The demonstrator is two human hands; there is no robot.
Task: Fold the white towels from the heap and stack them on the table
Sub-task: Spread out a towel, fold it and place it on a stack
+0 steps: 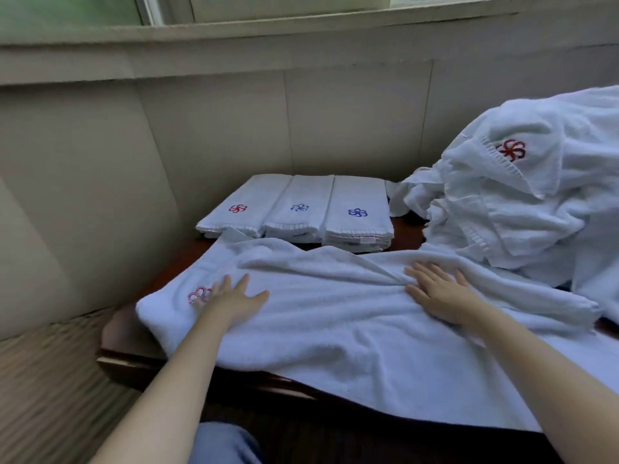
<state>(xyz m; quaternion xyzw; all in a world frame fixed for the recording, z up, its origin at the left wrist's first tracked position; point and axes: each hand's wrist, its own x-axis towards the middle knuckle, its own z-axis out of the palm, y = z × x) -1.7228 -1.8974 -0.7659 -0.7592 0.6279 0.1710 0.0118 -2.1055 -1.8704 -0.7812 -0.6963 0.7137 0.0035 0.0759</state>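
Both hands, the left hand [231, 298] and right hand [438, 293], are pressing flat with fingers released, grasping nothing, likely smoothing a towel [335, 313] spread across the desk [124, 343], with stacks [294, 212] behind and the heap [522, 202] lying far right.

Both hands [234, 298] [442, 293] flat on spread towel [335, 316].
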